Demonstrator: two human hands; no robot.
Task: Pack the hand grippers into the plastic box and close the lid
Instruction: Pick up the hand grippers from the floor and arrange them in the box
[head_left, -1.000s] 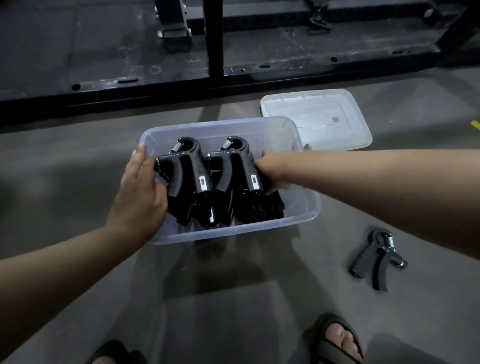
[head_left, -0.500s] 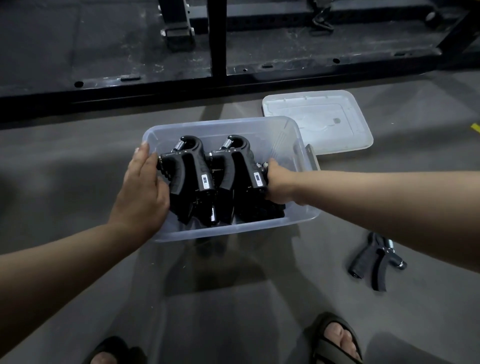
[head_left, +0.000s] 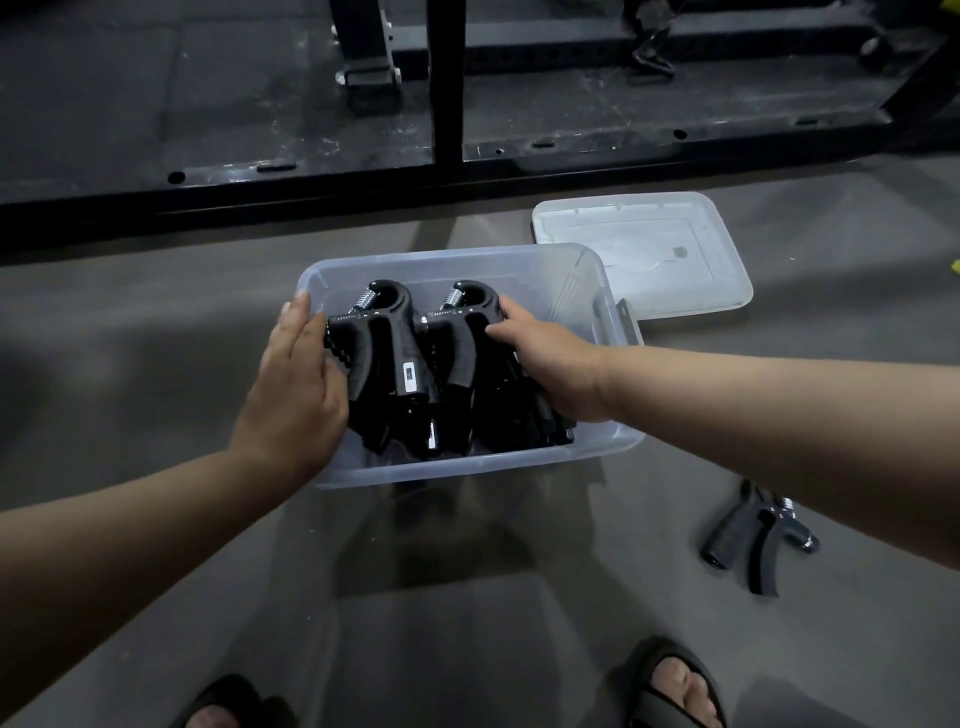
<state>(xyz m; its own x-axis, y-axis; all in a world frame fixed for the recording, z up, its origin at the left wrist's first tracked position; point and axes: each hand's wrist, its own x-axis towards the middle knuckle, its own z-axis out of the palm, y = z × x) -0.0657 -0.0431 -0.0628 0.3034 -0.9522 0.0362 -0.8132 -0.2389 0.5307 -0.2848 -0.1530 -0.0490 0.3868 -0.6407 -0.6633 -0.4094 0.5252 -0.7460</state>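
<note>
Hand grippers (head_left: 402, 364) are being pressed from both sides inside the plastic box (head_left: 467, 466) by left grip (head_left: 297, 387) and right grip (head_left: 550, 364), fingers spread flat, clamped on nothing. Lid (head_left: 722, 288) is lying far right, loose gripper (head_left: 748, 535) near right.

No text can be read. A small white label (head_left: 409, 375) is seen on the handle of one hand gripper (head_left: 376, 343) in the plastic box (head_left: 467, 470), but its print is too small to make out. A row of pale scale marks (head_left: 357, 317) is noted on its top bar, illegible. A small dark sticker (head_left: 679, 252) is seen on the lid (head_left: 719, 291), also unreadable.
</note>
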